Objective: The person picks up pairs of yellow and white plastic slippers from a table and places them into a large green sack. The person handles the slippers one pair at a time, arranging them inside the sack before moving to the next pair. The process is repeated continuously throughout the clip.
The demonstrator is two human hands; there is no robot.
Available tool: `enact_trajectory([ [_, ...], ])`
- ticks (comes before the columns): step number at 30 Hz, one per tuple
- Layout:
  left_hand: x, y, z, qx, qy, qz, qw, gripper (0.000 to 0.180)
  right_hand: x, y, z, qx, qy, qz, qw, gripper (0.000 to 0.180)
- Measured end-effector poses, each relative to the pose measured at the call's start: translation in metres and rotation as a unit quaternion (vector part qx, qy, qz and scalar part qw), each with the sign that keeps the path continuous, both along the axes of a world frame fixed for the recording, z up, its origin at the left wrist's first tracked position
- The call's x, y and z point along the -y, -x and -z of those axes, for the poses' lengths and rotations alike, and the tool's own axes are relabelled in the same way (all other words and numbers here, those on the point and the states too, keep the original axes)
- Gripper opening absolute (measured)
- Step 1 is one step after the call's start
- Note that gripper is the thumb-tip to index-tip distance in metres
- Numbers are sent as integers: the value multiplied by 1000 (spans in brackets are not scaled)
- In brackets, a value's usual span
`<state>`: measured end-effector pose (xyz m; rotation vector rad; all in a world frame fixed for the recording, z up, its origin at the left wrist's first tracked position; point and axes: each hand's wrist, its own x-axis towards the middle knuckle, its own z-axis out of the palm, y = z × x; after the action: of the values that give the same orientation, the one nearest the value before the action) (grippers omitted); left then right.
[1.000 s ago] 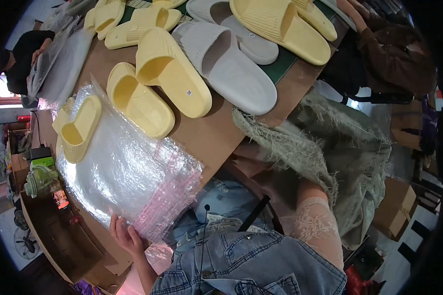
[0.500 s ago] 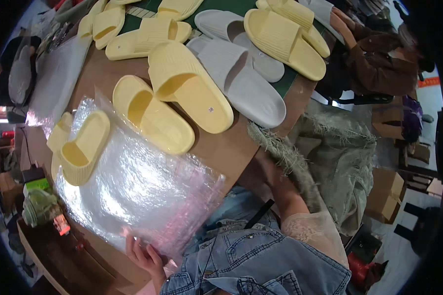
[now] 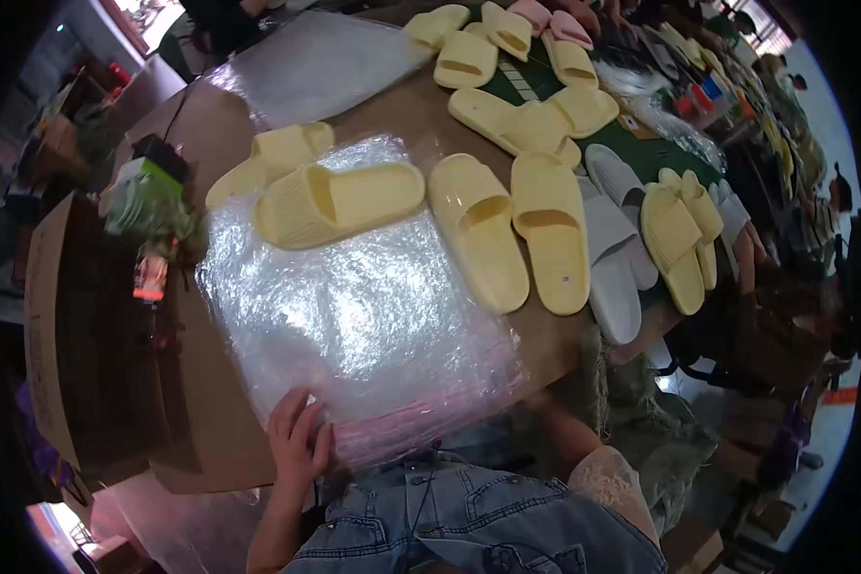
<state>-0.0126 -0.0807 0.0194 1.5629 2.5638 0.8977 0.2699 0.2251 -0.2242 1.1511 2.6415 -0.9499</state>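
A stack of clear plastic bags [image 3: 354, 316] with pink along its near edge lies on the cardboard-covered table. My left hand [image 3: 299, 438] rests on the stack's near left corner, fingers loosely bent and apart. My right hand [image 3: 550, 419] is low by the table edge, past the stack's right corner; its fingers are dark and blurred. One yellow slipper [image 3: 340, 203] lies sideways on the far part of the stack, with its mate [image 3: 273, 161] behind it. To the right, a yellow slipper [image 3: 480, 234] overlaps the bags, beside another yellow slipper [image 3: 550, 234].
Grey slippers [image 3: 614, 273] and more yellow slippers [image 3: 677, 244] stand at the right. Others [image 3: 517, 120] lie farther back, near a clear plastic sheet [image 3: 330, 62]. An open cardboard box [image 3: 57, 335] is at the left. Rough sacking [image 3: 674, 445] hangs at the right; people work beyond.
The view has swung left, so the table appears turned and farther right. My left hand stays at the bags' corner. My right forearm remains low at the table's near edge.
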Motion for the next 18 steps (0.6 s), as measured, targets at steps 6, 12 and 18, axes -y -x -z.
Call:
enact_trajectory([
  [6,0,1,0,0,-46,14,999,37,31,-11,-99,-146,-93,-97,980,38],
  [12,3,-1,1,2,-67,17,998,36,41,-23,-268,40,214,-60,974,38],
  [18,20,-1,-1,-26,-112,19,993,33,56,-10,-249,11,191,-67,979,32],
])
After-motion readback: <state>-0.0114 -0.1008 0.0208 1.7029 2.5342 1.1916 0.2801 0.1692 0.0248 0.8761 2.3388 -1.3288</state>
